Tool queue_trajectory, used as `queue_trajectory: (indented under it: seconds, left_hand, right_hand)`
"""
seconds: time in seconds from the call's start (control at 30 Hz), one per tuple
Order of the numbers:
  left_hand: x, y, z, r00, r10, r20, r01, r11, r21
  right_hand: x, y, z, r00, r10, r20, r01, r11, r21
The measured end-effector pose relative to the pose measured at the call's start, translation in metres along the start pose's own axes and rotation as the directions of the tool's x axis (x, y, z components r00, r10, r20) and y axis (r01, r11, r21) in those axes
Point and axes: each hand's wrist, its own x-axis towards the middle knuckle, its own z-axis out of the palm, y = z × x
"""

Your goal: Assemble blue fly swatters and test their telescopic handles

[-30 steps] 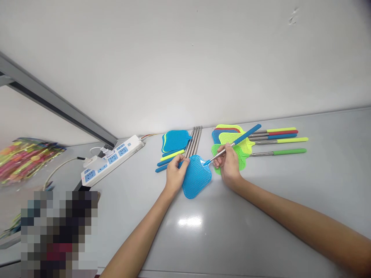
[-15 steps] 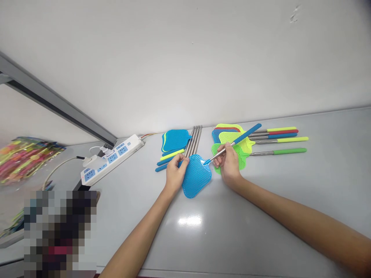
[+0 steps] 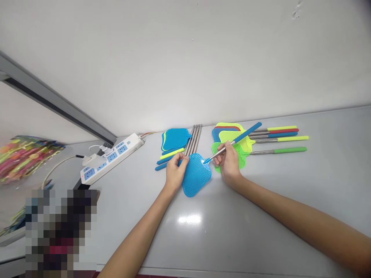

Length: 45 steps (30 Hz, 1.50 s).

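Observation:
A blue fly swatter [image 3: 196,175] is held between my two hands, its perforated head toward the left and its blue grip pointing up to the right. My left hand [image 3: 176,172] pinches the upper left edge of the head. Around the metal shaft, the fingers of my right hand [image 3: 228,164] are closed. Behind my left hand lie loose swatter heads [image 3: 175,139], blue with a yellow edge showing, beside several metal rods [image 3: 194,139] with blue and yellow grips. Behind my right hand is a row of swatters with handles, including a green swatter [image 3: 290,150].
A white power strip [image 3: 113,158] with plugs and cables lies to the left on the grey table [image 3: 246,239]. Plastic-wrapped colourful items [image 3: 29,158] are at the far left. A wall [image 3: 185,77] rises behind the table, and a grey metal frame [image 3: 58,102] slants at upper left.

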Motion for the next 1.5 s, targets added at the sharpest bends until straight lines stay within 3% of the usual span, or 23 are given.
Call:
queue_trajectory:
  seconds: [1.1,1.5]
  left_hand:
    - [-0.0001,-0.0009,0.0014,1.0,0.005,-0.003,-0.005,1.0,-0.017]
    - [0.0006,-0.0002,0.0006,0.999,-0.037,0.002,0.037,0.994,-0.103]
  right_hand:
    - [-0.0005,-0.0031,0.0012,1.0,0.012,-0.015,-0.012,1.0,0.018]
    - [-0.0007,-0.0026,0.0011,1.0,0.014,-0.019,-0.014,1.0,0.016]
